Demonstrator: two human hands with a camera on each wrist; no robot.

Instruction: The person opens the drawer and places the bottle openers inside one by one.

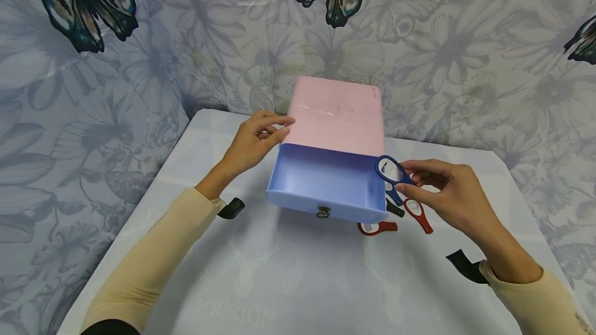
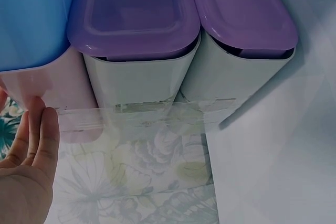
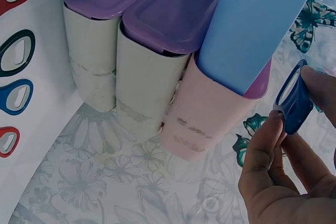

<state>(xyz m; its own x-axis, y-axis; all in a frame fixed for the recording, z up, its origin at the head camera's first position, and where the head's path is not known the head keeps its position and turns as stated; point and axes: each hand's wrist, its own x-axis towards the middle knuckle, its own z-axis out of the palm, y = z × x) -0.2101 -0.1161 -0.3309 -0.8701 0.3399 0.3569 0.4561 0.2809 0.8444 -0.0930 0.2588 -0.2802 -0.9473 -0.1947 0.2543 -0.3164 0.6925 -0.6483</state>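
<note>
Cream sleeves (image 1: 158, 252) frame faint table lettering (image 1: 237, 314); right fingers (image 1: 426, 167) pinch blue-rimmed magnifier (image 3: 295, 103).

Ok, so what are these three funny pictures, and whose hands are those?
They're a person's, not a robot's. The wide picture comes from a camera worn on the head, looking forward and down. The other two come from cameras on the wrists, so things look turned around. The left hand touches a pink-topped drawer unit; its blue drawer is pulled open. The right hand pinches a blue magnifying glass. Four more lie on the white table: two red magnifying glasses, a second blue one and a black one.
</note>
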